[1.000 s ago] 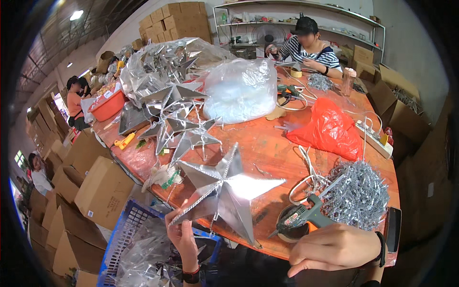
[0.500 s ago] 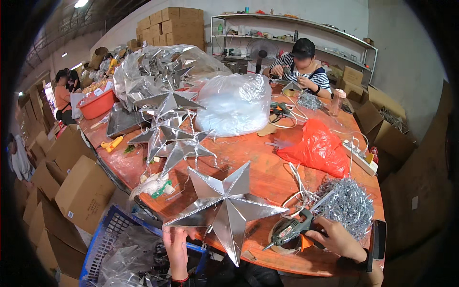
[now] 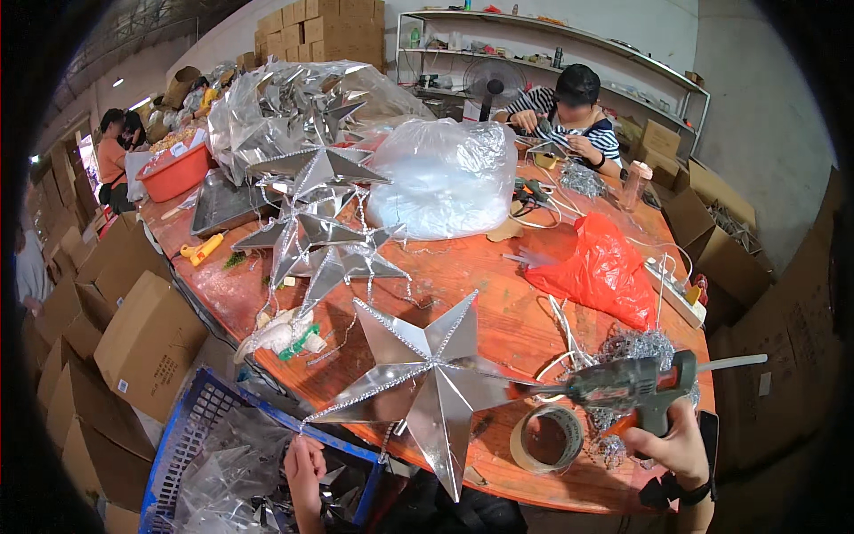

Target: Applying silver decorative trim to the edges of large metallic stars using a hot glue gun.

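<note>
A large silver five-pointed star (image 3: 436, 392) lies at the near table edge, with a string of silver beads (image 3: 374, 399) along its ridge to the left point. Just below that point, my left hand (image 3: 305, 465) is closed in a pinch on the string's end. My right hand (image 3: 673, 442) grips a dark green glue gun (image 3: 623, 384) by its handle, raised off the table. The gun's nozzle points left, by the star's right point; whether it touches cannot be told. A pale glue stick (image 3: 731, 362) sticks out of its back.
A tape roll (image 3: 517, 442) and silver tinsel (image 3: 636, 349) lie near the gun. Beyond are a red plastic bag (image 3: 594, 271), more silver stars (image 3: 325, 240) and a clear bag (image 3: 442, 182). A blue crate (image 3: 182, 445) stands below left; a co-worker (image 3: 574, 120) sits across the table.
My right hand has lifted the glue gun off the tape roll and turned its nozzle toward the star. My left hand has dropped from the star's point to a pinch just below it.
</note>
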Demonstrator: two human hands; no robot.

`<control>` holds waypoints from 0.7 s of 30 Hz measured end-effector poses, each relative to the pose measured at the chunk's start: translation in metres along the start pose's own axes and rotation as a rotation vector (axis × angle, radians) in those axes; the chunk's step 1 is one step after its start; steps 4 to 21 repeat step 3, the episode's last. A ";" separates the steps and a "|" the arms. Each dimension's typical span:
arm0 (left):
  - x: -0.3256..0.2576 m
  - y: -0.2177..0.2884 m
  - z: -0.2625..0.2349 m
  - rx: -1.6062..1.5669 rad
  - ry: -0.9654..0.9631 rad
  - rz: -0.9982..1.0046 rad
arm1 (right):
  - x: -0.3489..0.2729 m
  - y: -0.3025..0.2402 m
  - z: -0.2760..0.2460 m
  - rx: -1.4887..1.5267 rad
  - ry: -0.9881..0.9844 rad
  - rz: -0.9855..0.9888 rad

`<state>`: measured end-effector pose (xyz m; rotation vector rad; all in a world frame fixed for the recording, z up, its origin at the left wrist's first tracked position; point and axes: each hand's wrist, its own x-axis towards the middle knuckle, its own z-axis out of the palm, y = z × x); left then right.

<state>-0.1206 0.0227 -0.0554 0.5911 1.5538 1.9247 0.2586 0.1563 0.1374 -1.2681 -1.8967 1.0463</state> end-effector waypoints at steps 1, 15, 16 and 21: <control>-0.003 0.000 0.001 -0.001 0.005 0.003 | 0.002 -0.005 0.007 -0.051 -0.020 -0.049; 0.002 -0.014 0.003 0.026 0.002 -0.094 | 0.015 -0.031 0.029 -0.001 -0.117 -0.070; 0.002 -0.014 0.003 0.026 0.002 -0.094 | 0.015 -0.031 0.029 -0.001 -0.117 -0.070; 0.002 -0.014 0.003 0.026 0.002 -0.094 | 0.015 -0.031 0.029 -0.001 -0.117 -0.070</control>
